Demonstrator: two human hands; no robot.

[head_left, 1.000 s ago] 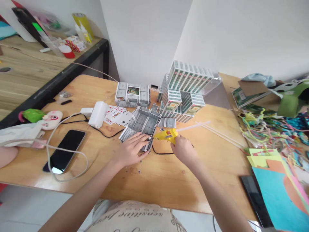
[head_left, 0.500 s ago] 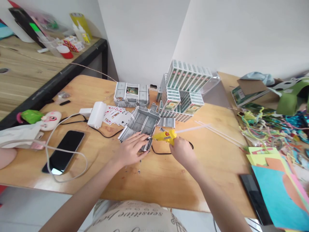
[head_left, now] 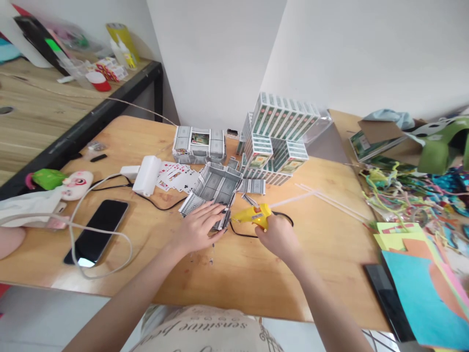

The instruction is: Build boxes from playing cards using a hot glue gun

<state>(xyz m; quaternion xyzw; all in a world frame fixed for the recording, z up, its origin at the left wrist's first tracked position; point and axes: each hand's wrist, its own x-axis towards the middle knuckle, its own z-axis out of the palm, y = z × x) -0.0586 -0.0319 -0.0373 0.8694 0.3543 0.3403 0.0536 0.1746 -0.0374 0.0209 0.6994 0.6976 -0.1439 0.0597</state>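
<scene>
An open box made of grey-backed playing cards lies in front of me. My left hand grips its near end, fingers laid over the wall and covering part of it. In my right hand is a yellow hot glue gun, a long clear stick reaching out of its back. The nozzle points left, close to the box's near right edge. Small folded card pieces lie just right of the box. Behind it stands a second card-covered box.
A stack of card packs rises at the back. Face-up playing cards, a white adapter and a phone under a looped cable lie left. Glue sticks, colourful craft scraps and coloured paper are right.
My right hand has drawn the glue gun slightly down and to the right, a little away from the box. The left hand stays on the box.
</scene>
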